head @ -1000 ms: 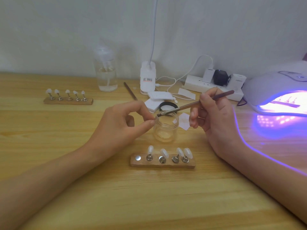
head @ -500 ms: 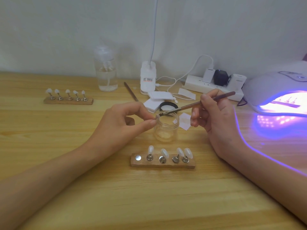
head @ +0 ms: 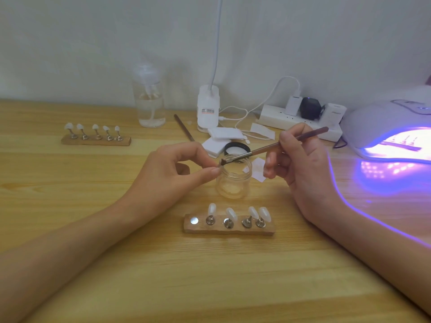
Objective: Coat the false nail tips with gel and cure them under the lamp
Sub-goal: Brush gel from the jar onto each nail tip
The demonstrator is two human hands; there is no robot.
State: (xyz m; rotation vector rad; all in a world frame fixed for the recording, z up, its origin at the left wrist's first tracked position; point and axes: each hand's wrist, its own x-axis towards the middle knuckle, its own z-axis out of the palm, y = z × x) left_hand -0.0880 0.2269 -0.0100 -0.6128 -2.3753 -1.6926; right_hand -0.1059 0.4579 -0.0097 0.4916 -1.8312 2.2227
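Nail tips: four pale nail tips (head: 212, 208) stand on metal pegs in a wooden holder (head: 228, 229) at the middle of the table (head: 210, 280); the holder's leftmost spot shows only a bare metal disc (head: 194, 221).
Gel jar: a clear, lidless jar (head: 234, 180) sits just beyond the holder, between the two hands.
Left grip: the left grip (head: 172, 173) pinches a small item (head: 216, 168) between thumb and forefinger at the jar's rim; the item is too small to identify.
Right grip: the right grip (head: 300, 164) holds a brush (head: 275, 145) like a pen, with the bristles meeting the left fingertips over the jar's rim.
Curing lamp: the curing lamp (head: 384, 127) glows violet at the table's right edge, casting light along the right forearm.
Second holder: five more tips stand on a second holder (head: 95, 140) toward the far left.
Far edge: a spray bottle (head: 150, 101), desk lamp base (head: 208, 108) and power strip (head: 275, 118) line the wall; a spare brush (head: 184, 128), white pads (head: 224, 136) and a black-rimmed lid (head: 236, 149) lie nearer the jar.
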